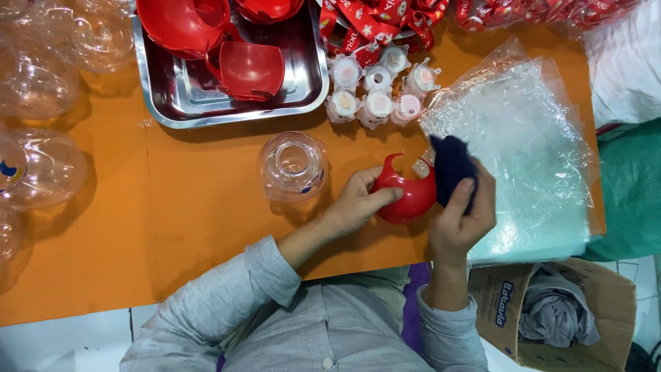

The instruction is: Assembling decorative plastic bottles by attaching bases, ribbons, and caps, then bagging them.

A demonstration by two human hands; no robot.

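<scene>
We see the left hand (358, 200) curled around a glossy red plastic piece (407, 198), a rounded shell with a curved horn-like tip on its upper edge, thumb pressed on its face; it is held just above the orange desk (200, 207), near the front edge. The right hand (460, 217) pinches a dark blue cloth (451, 167), soft and fuzzy, fingers closed over it, the cloth touching the red piece's right side. Just left of the left hand a clear plastic bottle (292, 166) stands upright, round and ribbed, seen from above. Behind it a shiny steel tray (227, 110) carries more red shells. Beside the tray we count a cluster of small white caps (377, 88). Right of the hands lies a stack of crinkled transparent bags (516, 151). Clear bulbous bottles (48, 165) crowd the desk's left edge. A cardboard box (571, 317) with grey fabric sits below the desk's corner.
</scene>
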